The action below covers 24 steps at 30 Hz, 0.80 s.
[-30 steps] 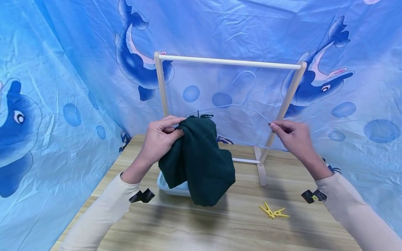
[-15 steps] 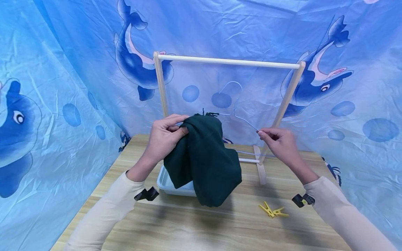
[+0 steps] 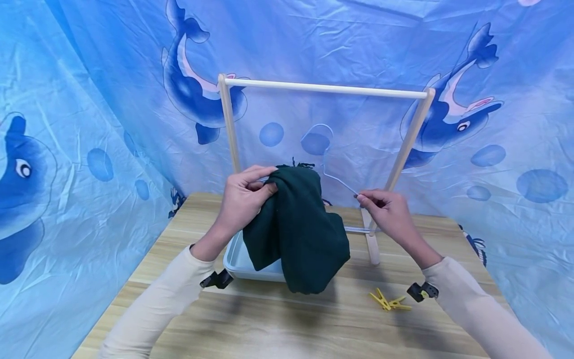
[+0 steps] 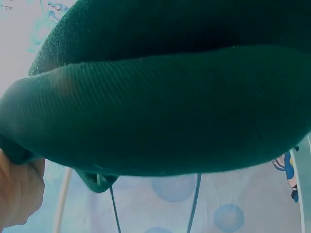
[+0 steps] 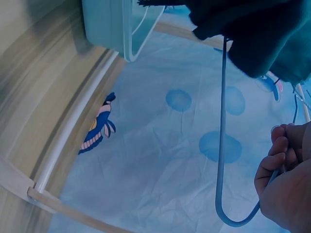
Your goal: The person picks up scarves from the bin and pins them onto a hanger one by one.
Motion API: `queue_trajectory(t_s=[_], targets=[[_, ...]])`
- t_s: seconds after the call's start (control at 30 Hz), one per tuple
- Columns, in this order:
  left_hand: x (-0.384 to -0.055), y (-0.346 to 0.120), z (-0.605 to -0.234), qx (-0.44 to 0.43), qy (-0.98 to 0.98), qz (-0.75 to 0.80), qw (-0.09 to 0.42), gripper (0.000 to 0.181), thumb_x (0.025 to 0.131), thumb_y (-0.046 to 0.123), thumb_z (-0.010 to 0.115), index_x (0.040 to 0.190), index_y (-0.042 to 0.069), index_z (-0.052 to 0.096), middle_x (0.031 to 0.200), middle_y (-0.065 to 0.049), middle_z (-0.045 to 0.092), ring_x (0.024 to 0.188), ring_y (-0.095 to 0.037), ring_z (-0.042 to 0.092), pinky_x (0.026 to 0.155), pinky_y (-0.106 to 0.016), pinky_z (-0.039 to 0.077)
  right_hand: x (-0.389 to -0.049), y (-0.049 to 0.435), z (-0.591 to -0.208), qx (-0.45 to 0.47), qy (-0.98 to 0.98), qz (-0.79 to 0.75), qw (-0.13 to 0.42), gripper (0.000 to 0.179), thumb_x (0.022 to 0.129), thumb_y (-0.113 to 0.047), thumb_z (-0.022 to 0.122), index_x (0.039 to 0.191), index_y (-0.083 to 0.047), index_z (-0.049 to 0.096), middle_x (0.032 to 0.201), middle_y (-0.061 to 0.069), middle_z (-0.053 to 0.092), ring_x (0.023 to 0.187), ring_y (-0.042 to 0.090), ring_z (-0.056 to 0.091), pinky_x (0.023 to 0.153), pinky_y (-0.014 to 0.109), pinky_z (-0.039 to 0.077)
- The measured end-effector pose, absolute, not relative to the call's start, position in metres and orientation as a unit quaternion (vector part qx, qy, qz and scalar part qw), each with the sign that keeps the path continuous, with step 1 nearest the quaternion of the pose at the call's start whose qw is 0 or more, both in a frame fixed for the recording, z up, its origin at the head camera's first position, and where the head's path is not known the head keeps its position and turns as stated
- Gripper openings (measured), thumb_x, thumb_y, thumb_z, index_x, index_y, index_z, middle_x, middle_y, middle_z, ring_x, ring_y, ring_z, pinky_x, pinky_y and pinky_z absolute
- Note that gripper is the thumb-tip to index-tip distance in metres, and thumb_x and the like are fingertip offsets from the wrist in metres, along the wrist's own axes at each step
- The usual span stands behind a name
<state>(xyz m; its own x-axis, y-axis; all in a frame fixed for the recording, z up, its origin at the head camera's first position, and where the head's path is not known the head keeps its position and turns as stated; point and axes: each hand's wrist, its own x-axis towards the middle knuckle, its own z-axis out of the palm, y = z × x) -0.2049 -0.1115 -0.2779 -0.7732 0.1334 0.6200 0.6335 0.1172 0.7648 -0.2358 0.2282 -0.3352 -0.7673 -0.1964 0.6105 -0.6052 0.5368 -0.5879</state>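
Where green cloth (image 3: 309,229) hides part of hanger (image 5: 222,121), left fingers (image 3: 254,174) pinch cloth; right fingers (image 3: 375,194) grip hanger.

Curtained-off nook, building type unclear, blue dolphin-print curtains (image 3: 323,40) behind and beside a wood-grain table (image 3: 251,319)

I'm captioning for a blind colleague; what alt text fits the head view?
A person's left-hand grip holds a dark green cloth as the right-hand grip pinches a thin hanger. Beyond stands a rack; a pale tray and yellow clothespins sit on the wood-grain table.
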Motion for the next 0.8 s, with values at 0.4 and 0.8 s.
queue_trajectory(t_s=[0.4,0.8], targets=[[-0.21,-0.103,-0.29,-0.286,-0.687,-0.623,0.24,0.026,0.093,-0.005,0.071,0.119,-0.007,0.072,0.103,-0.006,0.067,0.079,-0.007,0.073,0.079,-0.024,0.058,-0.234,0.216,-0.339,0.232,-0.835,0.447,0.222,0.015,0.1,-0.013,0.068,0.1,-0.004,0.08,0.076,0.008,0.07,0.061,0.012,0.054,0.053,0.021,0.043],[-0.21,-0.094,-0.304,-0.273,-0.674,-0.634,0.265,0.026,0.091,-0.005,0.073,0.117,-0.008,0.073,0.098,-0.011,0.065,0.073,-0.008,0.071,0.074,-0.022,0.058,-0.226,0.203,-0.335,0.235,-0.814,0.49,0.207,0.014,0.099,-0.009,0.068,0.098,0.0,0.079,0.075,0.017,0.068,0.06,0.012,0.053,0.054,0.02,0.045]])
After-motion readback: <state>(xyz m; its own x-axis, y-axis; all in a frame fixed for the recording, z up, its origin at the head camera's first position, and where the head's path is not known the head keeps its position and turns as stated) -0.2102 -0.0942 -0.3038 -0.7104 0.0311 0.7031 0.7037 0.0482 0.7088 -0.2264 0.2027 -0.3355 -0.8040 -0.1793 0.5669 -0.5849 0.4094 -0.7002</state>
